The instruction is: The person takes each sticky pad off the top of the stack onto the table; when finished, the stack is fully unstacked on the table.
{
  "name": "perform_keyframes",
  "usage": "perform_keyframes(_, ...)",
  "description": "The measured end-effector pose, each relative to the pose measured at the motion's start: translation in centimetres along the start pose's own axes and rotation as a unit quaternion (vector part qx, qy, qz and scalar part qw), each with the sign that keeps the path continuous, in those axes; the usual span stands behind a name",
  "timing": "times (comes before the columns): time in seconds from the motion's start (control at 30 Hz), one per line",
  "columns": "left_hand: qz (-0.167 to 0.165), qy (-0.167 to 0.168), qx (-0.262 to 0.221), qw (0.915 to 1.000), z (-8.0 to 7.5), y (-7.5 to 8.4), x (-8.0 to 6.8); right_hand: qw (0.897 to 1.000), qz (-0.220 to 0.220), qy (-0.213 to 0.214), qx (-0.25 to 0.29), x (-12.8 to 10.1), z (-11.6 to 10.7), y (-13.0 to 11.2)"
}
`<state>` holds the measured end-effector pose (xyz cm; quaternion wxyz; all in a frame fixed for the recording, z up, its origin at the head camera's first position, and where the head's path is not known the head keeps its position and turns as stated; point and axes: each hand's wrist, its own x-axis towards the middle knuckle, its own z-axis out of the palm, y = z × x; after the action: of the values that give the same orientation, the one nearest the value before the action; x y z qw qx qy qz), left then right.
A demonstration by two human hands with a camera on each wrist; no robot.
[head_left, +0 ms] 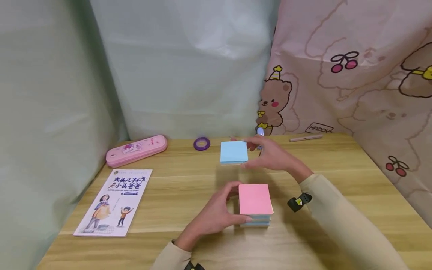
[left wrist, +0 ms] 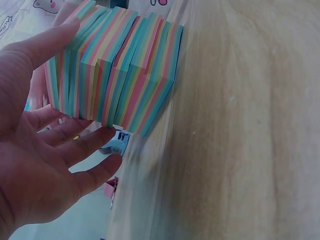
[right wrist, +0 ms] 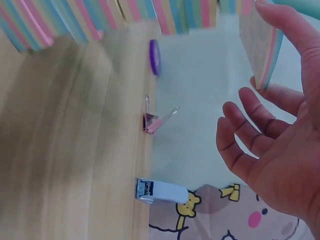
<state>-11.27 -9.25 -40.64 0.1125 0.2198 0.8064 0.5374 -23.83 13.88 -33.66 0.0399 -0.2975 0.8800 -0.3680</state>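
On the wooden desk, between a pale green sheet and a pink bear-print curtain, two hands work on blocks of sticky notes. Biggest of the loose things is a picture book, lying flat at the left edge, with a pink pencil case behind it; the case is closed, so its contents cannot be seen.

Near the middle stands the pink-topped stack of notes, its striped layers fanned unevenly in the left wrist view. The left hand holds it loosely from the side: thumb on the top edge, fingers spread and almost straight against the stack's side, a wide and relaxed grip rather than a clamp.

Behind it, a thinner blue-topped pad is held clear of the desk by the right hand. The right wrist view shows the thumb against one face of that pad and the other fingers spread wide below; how firmly it is pinched I cannot tell.

Only the right wrist view shows clearly a small stapler and a pink binder clip near the desk's back edge. A purple tape roll lies beside the pad, and a pen sits far right.
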Motion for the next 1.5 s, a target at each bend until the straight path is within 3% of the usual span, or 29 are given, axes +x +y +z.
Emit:
perform_keyframes(0.43, 0.001, -0.004, 0.0, 1.0, 0.4, -0.1, -0.3, 0.998, -0.013, -0.062, 0.024, 5.9, 2.5, 1.2)
perform_keyframes(0.77, -0.003, -0.007, 0.0, 1.0, 0.6, 0.0, -0.3, 0.995, 0.011, -0.101, -0.025, 8.2, 4.7, 1.3)
perform_keyframes(1.03, -0.007, -0.011, 0.002, 0.9999, 0.7, 0.1, -0.3, 0.984, 0.014, -0.145, -0.098, 9.3, 6.3, 1.4)
perform_keyframes(1.5, -0.009, 0.0, 0.012, 0.9999, 0.1, -0.1, -0.7, 0.968, 0.011, -0.19, -0.166, 11.1, 7.6, 0.7)
